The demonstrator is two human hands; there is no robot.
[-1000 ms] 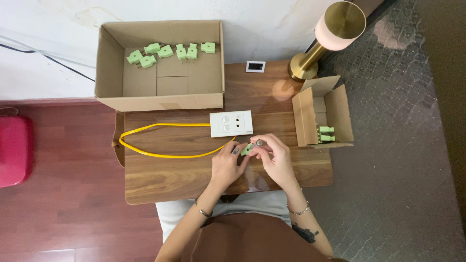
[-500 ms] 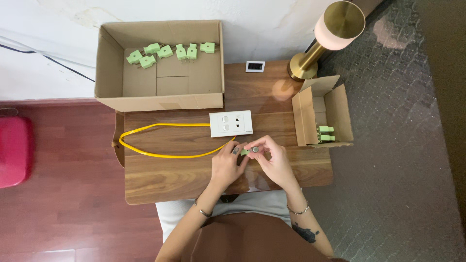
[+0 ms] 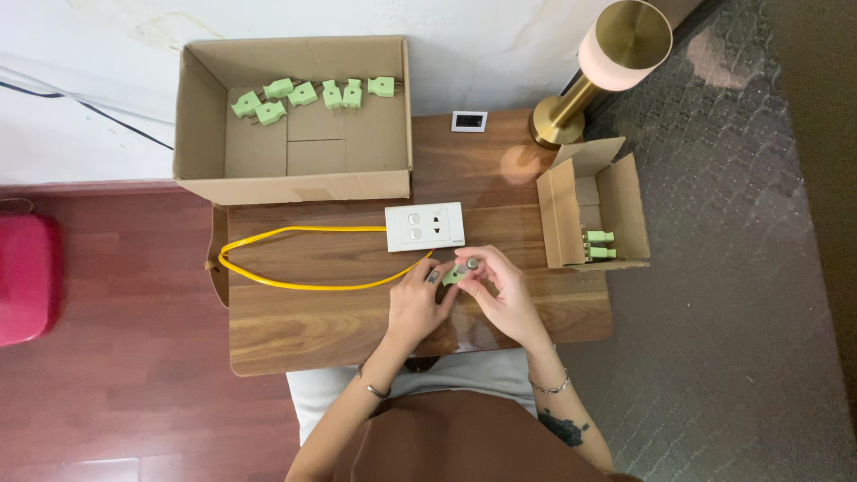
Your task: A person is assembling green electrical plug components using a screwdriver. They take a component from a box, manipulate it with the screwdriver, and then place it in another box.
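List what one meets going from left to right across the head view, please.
Red object → loop of yellow cable → white socket plate → left hand → right hand → small open cardboard box.

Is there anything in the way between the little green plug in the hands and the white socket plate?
Nothing visible blocks it. Both hands hold the green plug just below the white socket plate; only bare wood and the end of the yellow cable lie between.
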